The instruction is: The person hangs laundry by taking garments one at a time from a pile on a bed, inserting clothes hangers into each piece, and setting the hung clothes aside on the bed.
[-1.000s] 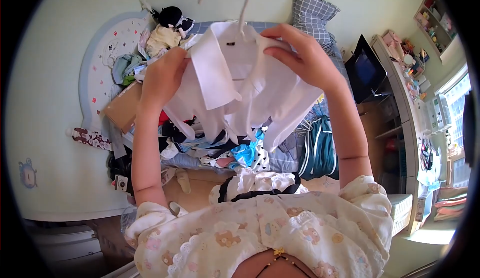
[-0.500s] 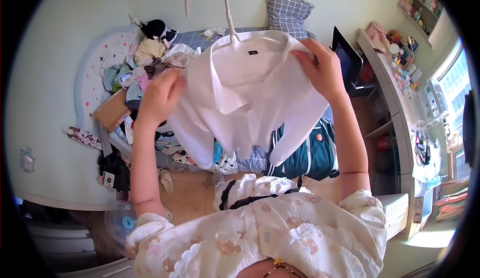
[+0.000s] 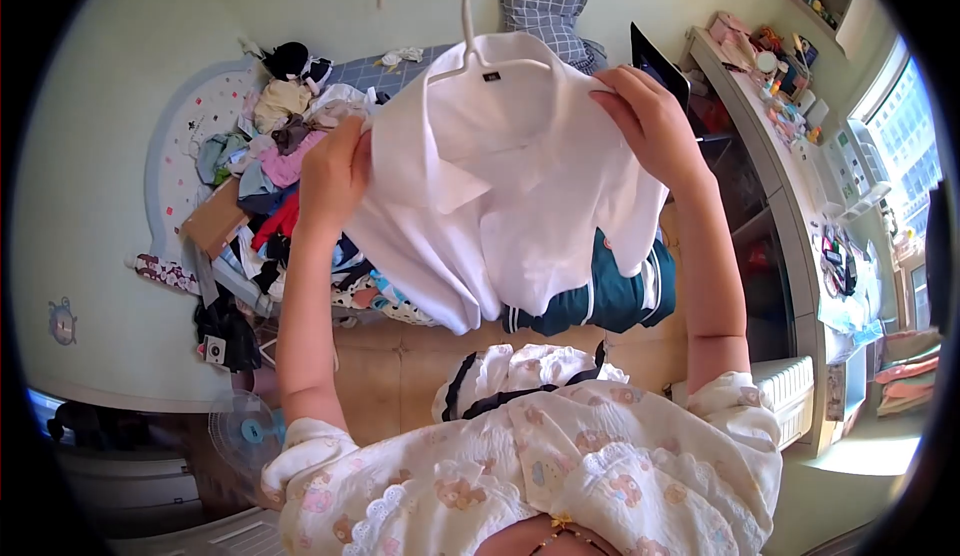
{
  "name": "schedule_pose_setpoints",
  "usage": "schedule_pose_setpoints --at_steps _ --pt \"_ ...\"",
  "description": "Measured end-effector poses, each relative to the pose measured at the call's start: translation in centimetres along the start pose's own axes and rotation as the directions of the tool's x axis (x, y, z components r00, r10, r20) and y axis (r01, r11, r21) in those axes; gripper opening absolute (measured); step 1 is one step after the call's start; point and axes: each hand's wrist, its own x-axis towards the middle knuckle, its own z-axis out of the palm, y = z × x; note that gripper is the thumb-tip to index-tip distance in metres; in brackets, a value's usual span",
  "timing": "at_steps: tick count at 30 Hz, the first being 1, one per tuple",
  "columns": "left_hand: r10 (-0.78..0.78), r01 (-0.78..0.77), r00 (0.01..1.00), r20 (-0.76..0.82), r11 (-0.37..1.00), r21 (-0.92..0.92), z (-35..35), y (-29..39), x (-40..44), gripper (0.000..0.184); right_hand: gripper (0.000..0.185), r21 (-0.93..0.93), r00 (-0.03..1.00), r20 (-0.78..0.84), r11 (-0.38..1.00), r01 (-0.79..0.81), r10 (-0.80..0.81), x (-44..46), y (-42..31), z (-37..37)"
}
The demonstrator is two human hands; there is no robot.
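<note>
A white collared shirt (image 3: 520,186) hangs on a white hanger (image 3: 467,16) in front of me, its hook pointing up and a small dark label inside the collar. My left hand (image 3: 335,176) is closed on the shirt's shoulder at the left. At the other shoulder, my right hand (image 3: 650,121) pinches the fabric between thumb and fingers. Below the shirt, a dark green garment with white stripes (image 3: 630,286) lies at the bed's edge.
Heaped clothes (image 3: 285,161) and a cardboard box (image 3: 215,218) lie on the bed at the left. A checked pillow (image 3: 545,6) is at the back. A cluttered desk (image 3: 745,106) and a monitor (image 3: 655,61) stand right; a fan (image 3: 245,431) stands lower left.
The shirt now sits wholly on the hanger, its front spread wider and its collar opened. My left hand has closed on the shoulder again, and the view has shifted to the right.
</note>
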Motion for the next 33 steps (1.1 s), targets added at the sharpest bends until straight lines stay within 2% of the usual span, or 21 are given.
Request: schedule_pose_setpoints --at_steps 3,6,7,8,12,13,16,17,20,22,24,26,27,30,31,33 --pt "0.049 -0.05 0.999 0.022 0.997 0.053 0.3 1.8 -0.2 0.01 0.013 0.031 0.998 -0.06 0.999 0.022 -0.02 -1.3 -0.5 0.2" --pt "0.096 -0.095 0.995 -0.019 0.994 0.046 -0.2 2.5 -0.8 0.012 0.012 -0.003 0.991 -0.121 0.999 -0.048 0.047 -2.2 -1.5 -0.5" --pt "0.084 -0.083 0.996 -0.018 0.995 0.049 -0.6 2.5 -1.2 0.012 0.011 -0.001 0.981 -0.191 0.999 -0.045 0.044 -2.6 -1.0 -0.5" --pt "0.071 -0.07 0.997 -0.022 0.996 0.052 -0.9 2.3 -1.5 0.012 0.011 0.056 0.971 -0.218 0.994 -0.092 0.102 -3.0 -1.2 -0.9" --pt "0.121 -0.118 0.992 -0.023 0.988 0.104 -1.4 3.4 -3.1 0.012 0.013 0.092 0.976 -0.104 0.979 -0.183 0.192 -4.9 -2.2 -1.2" --pt "0.123 -0.121 0.992 -0.034 0.991 0.061 -1.3 4.1 -3.4 0.013 0.013 0.089 0.976 -0.073 0.976 -0.199 0.206 -5.4 -2.5 -1.3" --pt "0.038 -0.036 0.998 -0.059 0.999 0.037 -1.0 5.3 -6.0 0.014 0.014 0.117 0.988 -0.029 0.982 -0.149 0.154 -8.2 -3.5 -2.3" --pt "0.015 -0.018 0.998 -0.066 0.999 -0.044 -0.6 5.6 -7.0 0.015 0.013 0.026 0.999 -0.051 1.0 0.01 -0.009 -9.0 -3.8 -3.1" --pt "-0.089 0.094 0.995 0.035 0.969 -0.229 0.1 7.9 -10.3 0.018 0.011 0.046 0.974 -0.003 0.973 -0.226 0.226 -15.6 -4.2 -4.4" --pt "-0.254 0.339 0.928 0.274 0.88 -0.332 0.4 10.7 -13.1 0.021 0.012 -0.037 0.968 -0.06 0.969 -0.246 0.243 -20.0 -5.7 -5.0" --pt "-0.23 0.396 0.845 0.483 0.876 -0.274 -0.5 14.4 -14.6 0.022 0.013 -0.117 0.961 -0.179 0.966 -0.231 0.209 -24.5 -6.2 -5.6" --pt "0.005 0.186 0.891 0.454 0.908 -0.376 -0.4 16.0 -16.3 0.019 0.011 -0.159 0.955 -0.192 0.953 -0.256 0.224 -27.9 -7.2 -6.7" --pt "0.054 0.166 0.882 0.467 0.893 -0.418 -0.3 16.3 -16.9 0.019 0.011 -0.175 0.954 -0.19 0.948 -0.265 0.231 -29.3 -7.3 -7.2" --pt "0.006 0.232 0.893 0.45 0.851 -0.471 2.3 15.8 -18.2 0.02 0.008 -0.248 0.954 -0.193 0.929 -0.274 0.23 -31.6 -7.1 -8.8" --pt "-0.099 0.369 0.827 0.554 0.839 -0.401 3.0 15.6 -18.9 0.019 0.009 -0.261 0.948 -0.169 0.915 -0.306 0.269 -32.4 -6.5 -9.3" --pt "-0.129 0.434 0.725 0.676 0.848 -0.304 5.7 14.4 -20.7 0.019 0.009 -0.27 0.95 -0.132 0.911 -0.311 0.284 -33.2 -4.9 -9.6"
